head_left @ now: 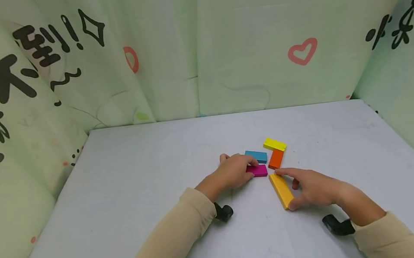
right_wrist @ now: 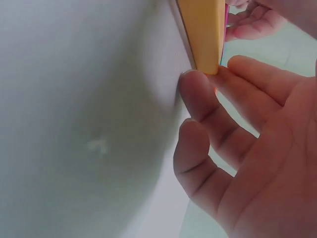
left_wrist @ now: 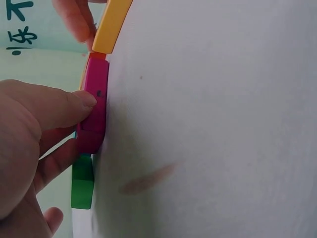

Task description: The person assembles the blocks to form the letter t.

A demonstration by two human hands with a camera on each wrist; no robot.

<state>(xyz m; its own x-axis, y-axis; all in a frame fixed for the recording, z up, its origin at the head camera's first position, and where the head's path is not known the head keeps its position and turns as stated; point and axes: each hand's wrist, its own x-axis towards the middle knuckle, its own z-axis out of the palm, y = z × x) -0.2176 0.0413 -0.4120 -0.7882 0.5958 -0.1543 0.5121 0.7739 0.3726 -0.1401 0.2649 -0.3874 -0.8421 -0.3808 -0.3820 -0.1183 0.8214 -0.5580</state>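
My left hand [head_left: 233, 171] pinches a magenta block [head_left: 258, 171], its thumb on the near side of it in the left wrist view. Just beyond lies a blue block [head_left: 256, 156]. A green block [left_wrist: 82, 182] shows under the left fingers in the left wrist view; the hand hides it from the head view. My right hand [head_left: 313, 187] holds a yellow-orange block [head_left: 281, 191] lengthwise, index fingertip at its far end and thumb at its near end. An orange block [head_left: 276, 159] slants just past it, and a yellow block [head_left: 274, 144] lies across the orange one's far end.
The blocks lie grouped on a white tabletop [head_left: 138, 173], right of its middle. Pale green curtains [head_left: 244, 54] with dark lettering and red hearts hang behind and at both sides. Black wrist camera mounts [head_left: 338, 225] stick out near both wrists.
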